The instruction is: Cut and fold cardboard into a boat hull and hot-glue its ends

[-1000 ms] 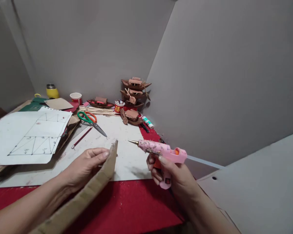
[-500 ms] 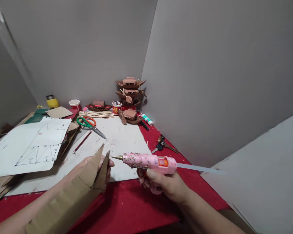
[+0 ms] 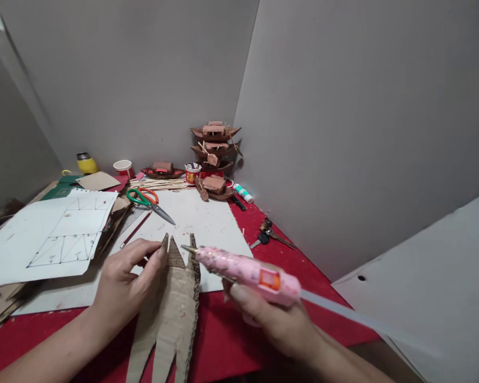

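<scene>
A cut cardboard piece point(image 3: 171, 308) with pointed flaps at both ends stands near the front of the table. My left hand point(image 3: 131, 276) pinches its upper left tip between thumb and fingers. The pink glue gun point(image 3: 243, 271) is gripped in my right hand point(image 3: 271, 314), its metal nozzle close to the right-hand flap of the cardboard. Whether the nozzle touches the flap cannot be made out. A clear glue stick point(image 3: 343, 311) trails from the gun's rear.
Green and orange scissors point(image 3: 155, 206) and a pencil point(image 3: 135, 230) lie on white paper point(image 3: 211, 223). Model boats point(image 3: 215, 149), a paint cup point(image 3: 192, 174) and wooden sticks point(image 3: 159, 184) stand behind. Drawn sheets point(image 3: 64, 234) are left; keys point(image 3: 265, 238) lie right.
The cardboard has swung round and now shows its inner face with the flaps spread. My left hand has come into view in front of it. The glue gun has tilted, its rear lower.
</scene>
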